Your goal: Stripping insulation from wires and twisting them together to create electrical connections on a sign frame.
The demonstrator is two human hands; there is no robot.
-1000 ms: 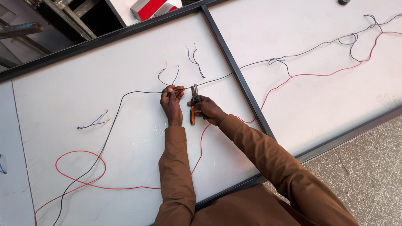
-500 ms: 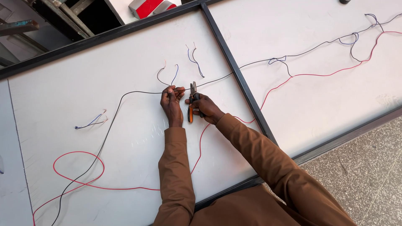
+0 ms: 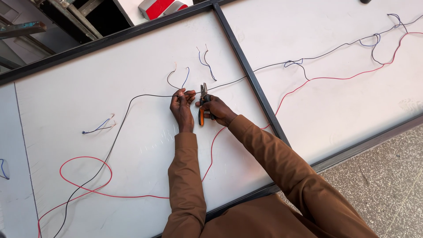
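A thin black wire [image 3: 132, 99] is pinched in the left hand [image 3: 181, 107], fingertips closed on it approx. mid-panel. From the hand the wire is run out toward 9 o'clock, then curved down toward 7 o'clock to the bottom edge of the white panel [image 3: 88, 88]. It is slim, dark, matte, w/ loose bends. Pliers w/ orange grips [image 3: 202, 103] are held in the right hand [image 3: 214, 110], fingers wrapped shut round the handles; the tool's nose is pointed to 12 o'clock, just beside the left fingertips. Whether the nose is closed on the wire can't be told. On the 3 o'clock side the black wire is carried on over the black frame bar [image 3: 246, 70] toward 2 o'clock. A red wire [image 3: 83, 190] is looped at 8 o'clock. Short blue/black offcuts [image 3: 205, 61] are seen at 12 o'clock, more [image 3: 98, 128] at 9 o'clock.
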